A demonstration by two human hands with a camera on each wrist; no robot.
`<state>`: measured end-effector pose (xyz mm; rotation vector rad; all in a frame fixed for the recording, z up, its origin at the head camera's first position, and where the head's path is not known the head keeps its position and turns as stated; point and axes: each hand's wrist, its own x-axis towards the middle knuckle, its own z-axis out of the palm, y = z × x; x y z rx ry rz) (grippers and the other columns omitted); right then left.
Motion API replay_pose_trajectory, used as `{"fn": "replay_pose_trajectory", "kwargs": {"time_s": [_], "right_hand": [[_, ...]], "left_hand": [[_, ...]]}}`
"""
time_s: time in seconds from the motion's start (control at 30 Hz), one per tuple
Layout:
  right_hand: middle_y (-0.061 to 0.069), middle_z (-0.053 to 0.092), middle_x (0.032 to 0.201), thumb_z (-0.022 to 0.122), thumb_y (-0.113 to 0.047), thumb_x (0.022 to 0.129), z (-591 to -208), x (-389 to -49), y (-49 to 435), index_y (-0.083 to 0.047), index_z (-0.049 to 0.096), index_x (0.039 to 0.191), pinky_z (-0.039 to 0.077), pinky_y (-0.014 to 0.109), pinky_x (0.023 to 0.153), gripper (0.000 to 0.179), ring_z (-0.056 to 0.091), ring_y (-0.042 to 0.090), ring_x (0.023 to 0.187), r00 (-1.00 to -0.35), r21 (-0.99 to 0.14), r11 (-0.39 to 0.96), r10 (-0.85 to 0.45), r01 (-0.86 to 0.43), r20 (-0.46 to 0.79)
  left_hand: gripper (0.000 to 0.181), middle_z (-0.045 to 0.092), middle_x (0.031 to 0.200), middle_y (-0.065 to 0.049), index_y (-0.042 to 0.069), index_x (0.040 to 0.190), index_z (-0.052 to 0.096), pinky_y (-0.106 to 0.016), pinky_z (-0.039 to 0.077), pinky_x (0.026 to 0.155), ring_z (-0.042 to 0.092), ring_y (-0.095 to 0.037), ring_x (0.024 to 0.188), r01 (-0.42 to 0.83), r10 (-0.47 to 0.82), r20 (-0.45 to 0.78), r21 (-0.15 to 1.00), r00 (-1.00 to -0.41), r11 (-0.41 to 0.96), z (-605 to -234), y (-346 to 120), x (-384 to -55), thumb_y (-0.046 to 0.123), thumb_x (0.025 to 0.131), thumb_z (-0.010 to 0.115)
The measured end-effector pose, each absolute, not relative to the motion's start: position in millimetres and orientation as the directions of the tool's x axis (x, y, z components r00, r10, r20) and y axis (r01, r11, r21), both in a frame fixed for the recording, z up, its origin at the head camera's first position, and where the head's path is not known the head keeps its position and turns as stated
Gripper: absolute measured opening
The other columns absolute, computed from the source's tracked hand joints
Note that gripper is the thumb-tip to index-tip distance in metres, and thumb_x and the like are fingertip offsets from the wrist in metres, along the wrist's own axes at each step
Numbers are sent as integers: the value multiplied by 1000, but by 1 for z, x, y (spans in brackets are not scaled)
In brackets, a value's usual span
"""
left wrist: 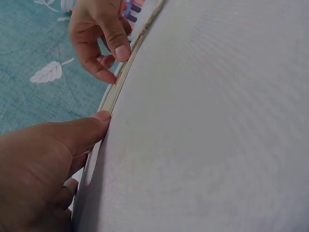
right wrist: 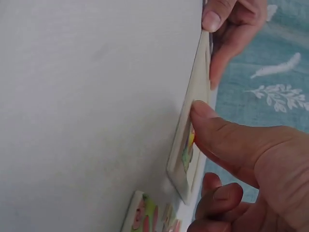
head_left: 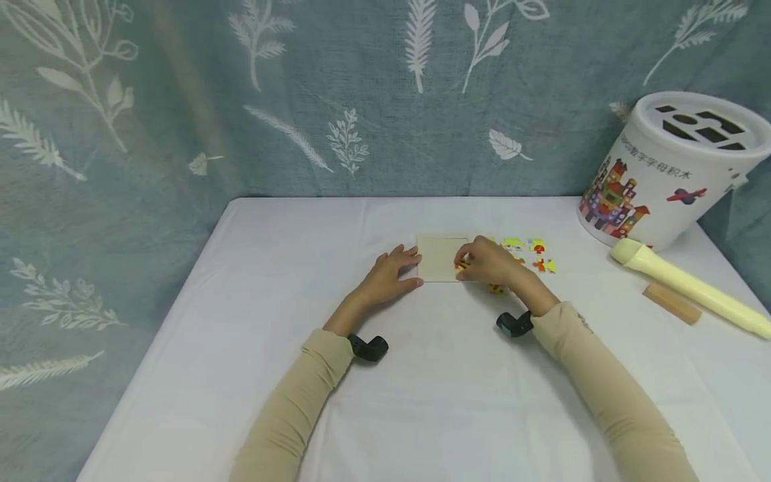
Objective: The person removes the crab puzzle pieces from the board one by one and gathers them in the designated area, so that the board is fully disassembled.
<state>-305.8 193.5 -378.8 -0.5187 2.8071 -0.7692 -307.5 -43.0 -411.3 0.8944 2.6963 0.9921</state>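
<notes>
A pale, shallow jigsaw tray (head_left: 436,260) lies flat on the white-covered table. My left hand (head_left: 385,276) touches its left edge, with fingers spread and the thumb at the near corner. At the opposite side, my right hand (head_left: 489,261) pinches a small colourful puzzle piece (head_left: 462,265) between thumb and index finger. The right wrist view has this piece (right wrist: 188,147) inside the tray's corner, beside the thumb. Loose yellow and red puzzle pieces (head_left: 537,246) lie right of the tray, partly hidden by the right hand.
At the back right stands a large white bucket (head_left: 668,174) with shaped holes in its lid. A pale yellow stick (head_left: 693,288) and a brown wooden block (head_left: 671,303) lie in front of it. Behind the table hangs a leaf-patterned blue-green cloth (head_left: 373,100).
</notes>
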Motion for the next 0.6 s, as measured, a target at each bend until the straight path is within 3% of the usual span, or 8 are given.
{"fn": "replay_pose_trajectory", "kwargs": {"time_s": [0.33,0.6], "right_hand": [[14,50,95,72,-15,79,-381,-299,196,-9,61,94,39,31,67,20,45,22,80,-926,-515,805,-374,-296,-52],[14,65,90,63,-4,84,-382,-297,208,-5,67,100,39,25,53,16,46,15,58,-941,-646,702,-330,-300,78]], "left_hand": [[52,34,146,-10,2,133,47,-54,10,113,20,-33,140,479,576,58,627,-815,615,-408,-39,-305,23,88,62],[53,34,146,-10,2,133,46,-53,11,113,19,-33,140,479,570,61,619,-820,623,-407,-40,-304,23,88,62]]}}
